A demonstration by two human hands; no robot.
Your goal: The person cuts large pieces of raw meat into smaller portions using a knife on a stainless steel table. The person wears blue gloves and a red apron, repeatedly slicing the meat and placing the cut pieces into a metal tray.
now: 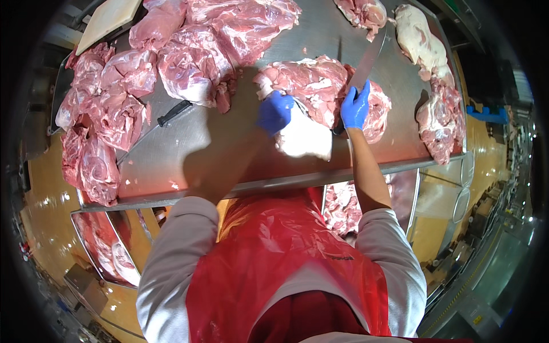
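Note:
A large cut of raw meat [311, 80] lies on the steel table in front of me, with a white flap of fat or skin [306, 137] spread toward the near edge. My left hand [275, 112], in a blue glove, is closed at the left edge of this cut, gripping it; the fingertips are partly hidden. In my blue-gloved right hand [355, 107] is a knife [366, 64], its long blade pointing up and away over the table. The dark handle end shows below that hand. Another piece of meat [377, 114] sits just right of the knife hand.
A second knife [175, 113] with a black handle rests at left on the table [240, 163]. Meat pieces [123, 114] are heaped at the left beside a pale board [107, 22]. More meat [440, 120] lies along the right edge. Bins with meat [103, 246] stand below the near edge.

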